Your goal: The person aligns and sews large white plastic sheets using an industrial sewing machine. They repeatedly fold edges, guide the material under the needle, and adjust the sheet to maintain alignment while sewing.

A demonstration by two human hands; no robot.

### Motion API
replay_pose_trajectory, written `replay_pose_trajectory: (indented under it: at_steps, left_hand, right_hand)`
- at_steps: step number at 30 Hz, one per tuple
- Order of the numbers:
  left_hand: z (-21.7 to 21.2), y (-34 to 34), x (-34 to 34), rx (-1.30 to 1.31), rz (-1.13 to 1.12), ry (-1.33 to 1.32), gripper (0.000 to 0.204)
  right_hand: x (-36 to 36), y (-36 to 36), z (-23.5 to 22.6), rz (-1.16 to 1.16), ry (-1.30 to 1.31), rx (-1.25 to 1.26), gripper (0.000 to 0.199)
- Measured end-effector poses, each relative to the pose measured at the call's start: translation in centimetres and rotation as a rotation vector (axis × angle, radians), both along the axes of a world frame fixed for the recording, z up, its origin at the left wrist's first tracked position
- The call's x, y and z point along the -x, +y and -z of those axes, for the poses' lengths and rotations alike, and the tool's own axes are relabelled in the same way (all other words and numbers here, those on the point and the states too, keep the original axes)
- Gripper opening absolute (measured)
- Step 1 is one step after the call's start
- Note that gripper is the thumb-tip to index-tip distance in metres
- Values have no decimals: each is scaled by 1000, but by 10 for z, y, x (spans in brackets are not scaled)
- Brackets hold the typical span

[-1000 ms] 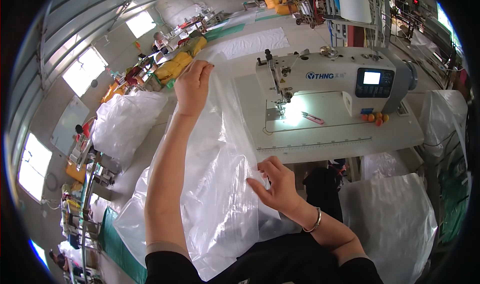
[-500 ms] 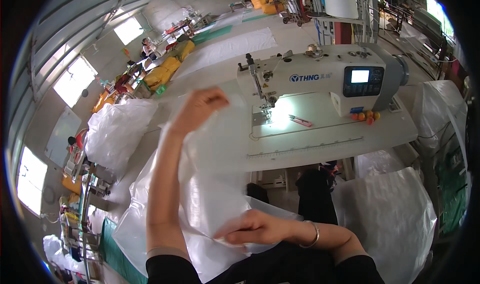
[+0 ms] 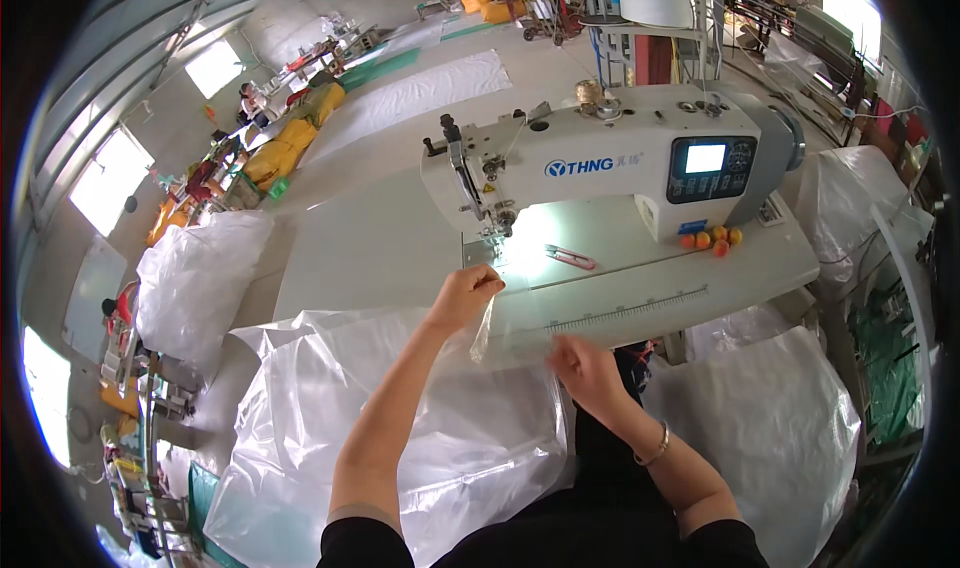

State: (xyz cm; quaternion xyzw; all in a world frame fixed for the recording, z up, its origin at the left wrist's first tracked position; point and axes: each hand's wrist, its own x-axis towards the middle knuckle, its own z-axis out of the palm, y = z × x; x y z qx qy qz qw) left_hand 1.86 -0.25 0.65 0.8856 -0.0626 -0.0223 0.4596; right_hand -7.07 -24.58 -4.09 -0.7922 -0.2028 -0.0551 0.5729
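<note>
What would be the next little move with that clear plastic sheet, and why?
Probably slide the plastic sheet forward under the sewing machine's needle. The left hand pinches its edge just short of the needle, and the right hand holds the near edge on the table.

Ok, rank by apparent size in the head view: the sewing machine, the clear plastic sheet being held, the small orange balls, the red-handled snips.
1. clear plastic sheet
2. sewing machine
3. red-handled snips
4. small orange balls, each one

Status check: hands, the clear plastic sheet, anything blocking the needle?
Left hand pinching clear plastic sheet edge near the needle. Right hand gripping it lower down. Small snips on the sewing machine bed, off to the side.
</note>
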Motion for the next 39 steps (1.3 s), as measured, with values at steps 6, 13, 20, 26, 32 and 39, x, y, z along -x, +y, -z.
replay_pose_trajectory:
  at_steps: [6,13,20,26,32,39]
  left_hand:
    - [-24,-2,3,97,102,59,17]
    - [-27,-1,1,10,97,145,18]
    - [-33,-17,12,166,-89,209,26]
    - [-34,-6,12,41,-3,3,27]
    - [-33,-5,-2,18,10,31,24]
    - [-23,-3,-4,249,-11,190,21]
  right_hand:
    - [-53,51,-28,231,42,-8,24]
    - [-55,69,-23,332,-184,-45,14]
    - [-50,77,-26,296,-397,160,26]
    - [-37,71,-26,153,-153,-76,35]
    - [41,36,11,84,-245,66,31]
    - [-38,31,-11,174,-304,-110,14]
